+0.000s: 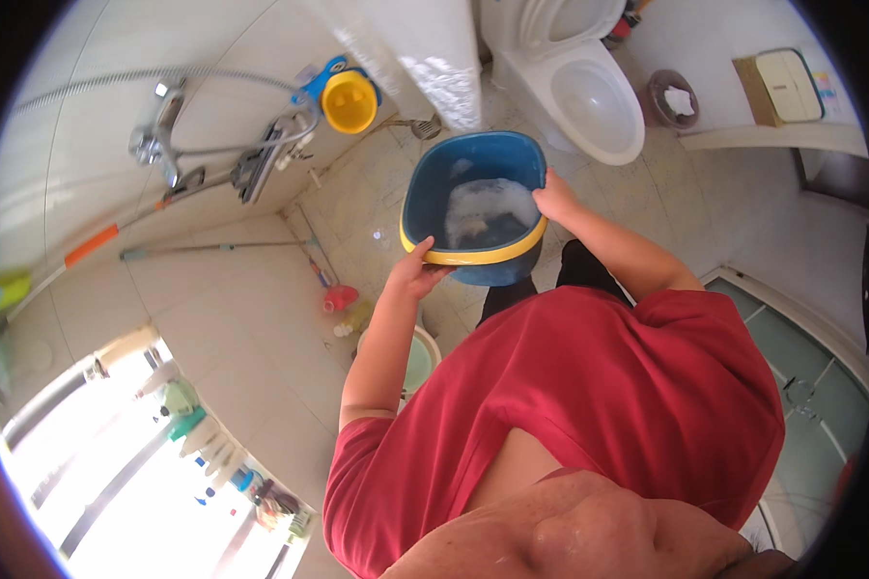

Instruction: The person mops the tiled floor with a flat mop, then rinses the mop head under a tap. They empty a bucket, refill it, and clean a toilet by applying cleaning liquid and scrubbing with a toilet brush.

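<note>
Between my hands is a dark blue plastic basin (pixel 423 192) with a yellow band around its rim, tilted a little, holding water with white suds (pixel 489 199). My left hand (pixel 418 273) grips the rim at the near left, thumb on top and fingers underneath. On the right side, my right hand (pixel 556 197) holds the rim. The basin is in front of my body, above the tiled floor. Whether a pale shape in the suds is cloth, I cannot tell. Beyond the basin at the right stands a white toilet (pixel 597 108) with its lid up.
A floor drain (pixel 426 129) lies by a white pillar. On the left wall are a shower mixer tap (pixel 156 141) and a yellow and blue plastic container (pixel 349 101). A pale green bucket (pixel 421 360) stands by my left arm, a waste bin (pixel 672 100) beyond the toilet.
</note>
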The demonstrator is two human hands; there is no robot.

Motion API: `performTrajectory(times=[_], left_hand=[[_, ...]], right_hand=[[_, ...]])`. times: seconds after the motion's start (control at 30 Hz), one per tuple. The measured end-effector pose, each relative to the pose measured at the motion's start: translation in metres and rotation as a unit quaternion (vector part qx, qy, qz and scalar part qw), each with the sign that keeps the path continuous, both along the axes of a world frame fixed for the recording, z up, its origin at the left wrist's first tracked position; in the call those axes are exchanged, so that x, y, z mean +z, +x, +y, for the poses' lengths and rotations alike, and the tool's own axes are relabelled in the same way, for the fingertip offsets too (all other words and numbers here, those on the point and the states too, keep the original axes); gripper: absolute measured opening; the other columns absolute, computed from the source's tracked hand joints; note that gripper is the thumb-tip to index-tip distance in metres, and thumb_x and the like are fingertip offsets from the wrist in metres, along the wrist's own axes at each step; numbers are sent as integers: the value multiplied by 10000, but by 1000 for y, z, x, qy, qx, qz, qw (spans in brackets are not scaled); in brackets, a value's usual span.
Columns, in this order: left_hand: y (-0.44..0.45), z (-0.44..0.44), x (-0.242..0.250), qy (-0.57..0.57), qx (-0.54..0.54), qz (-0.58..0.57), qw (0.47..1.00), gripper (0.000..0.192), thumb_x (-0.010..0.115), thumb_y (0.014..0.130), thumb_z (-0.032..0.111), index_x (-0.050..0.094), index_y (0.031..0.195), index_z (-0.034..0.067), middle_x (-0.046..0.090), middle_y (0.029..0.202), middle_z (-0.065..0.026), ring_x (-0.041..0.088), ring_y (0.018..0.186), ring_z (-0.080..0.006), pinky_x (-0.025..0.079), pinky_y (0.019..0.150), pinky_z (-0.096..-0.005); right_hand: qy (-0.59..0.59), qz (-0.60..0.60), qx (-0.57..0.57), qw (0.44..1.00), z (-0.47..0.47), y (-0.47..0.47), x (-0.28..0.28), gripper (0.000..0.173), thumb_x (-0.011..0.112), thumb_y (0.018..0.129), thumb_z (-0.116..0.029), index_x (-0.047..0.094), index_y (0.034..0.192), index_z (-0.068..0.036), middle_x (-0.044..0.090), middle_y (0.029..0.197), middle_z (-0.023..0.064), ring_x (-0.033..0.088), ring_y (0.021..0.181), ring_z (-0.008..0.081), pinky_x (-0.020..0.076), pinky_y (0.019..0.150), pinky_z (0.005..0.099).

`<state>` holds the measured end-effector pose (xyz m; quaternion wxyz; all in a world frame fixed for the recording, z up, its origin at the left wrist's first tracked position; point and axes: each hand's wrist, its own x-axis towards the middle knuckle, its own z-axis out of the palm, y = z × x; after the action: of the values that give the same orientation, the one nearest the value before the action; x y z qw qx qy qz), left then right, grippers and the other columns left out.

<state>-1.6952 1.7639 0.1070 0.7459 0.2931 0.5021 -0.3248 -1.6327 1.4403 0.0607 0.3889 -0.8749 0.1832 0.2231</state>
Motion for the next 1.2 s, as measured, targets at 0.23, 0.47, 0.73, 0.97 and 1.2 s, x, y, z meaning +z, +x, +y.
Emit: performTrajectory(times=[0.23, 0.47, 0.73, 0.97, 1.2], left_hand=[[94, -152, -47, 73, -201, -93, 972, 350, 694, 881, 401, 585, 1061, 121, 622, 932, -36, 596, 815, -207, 486, 639, -335], [201, -336, -22, 218, -273, -161, 923, 316, 675, 900, 288, 589, 1072, 38, 634, 879, -95, 636, 713, -223, 539, 593, -345], [283, -475, 12, 266, -430, -187, 842, 299, 660, 894, 231, 581, 1044, -15, 668, 833, -128, 682, 671, -226, 559, 547, -310], [317, -571, 57, 309, -556, -220, 739, 302, 648, 890, 230, 587, 998, -46, 676, 811, -136, 684, 605, -213, 547, 508, -278], [318, -610, 95, 361, -615, -253, 654, 330, 644, 882, 244, 612, 931, -81, 683, 750, -156, 701, 603, -221, 562, 506, -298]], right_hand=[[58, 91, -147, 983, -153, -7, -13, 318, 525, 810, -103, 560, 1072, 76, 645, 920, 268, 674, 663, 367, 531, 495, 417], [216, 236, -316, 893, -287, 25, -90, 122, 532, 787, -39, 628, 803, 34, 616, 757, 194, 640, 604, 291, 488, 449, 371], [381, 403, -333, 763, -334, 31, -152, 122, 563, 877, -197, 564, 796, -106, 553, 738, 28, 544, 589, 143, 470, 484, 272], [590, 443, -339, 584, -330, 34, -139, 243, 517, 896, -158, 518, 661, -96, 476, 538, 13, 471, 416, 106, 387, 363, 219], [640, 463, -313, 527, -337, 52, -86, 280, 510, 929, -197, 506, 673, -81, 486, 554, 5, 491, 425, 76, 386, 352, 191]])
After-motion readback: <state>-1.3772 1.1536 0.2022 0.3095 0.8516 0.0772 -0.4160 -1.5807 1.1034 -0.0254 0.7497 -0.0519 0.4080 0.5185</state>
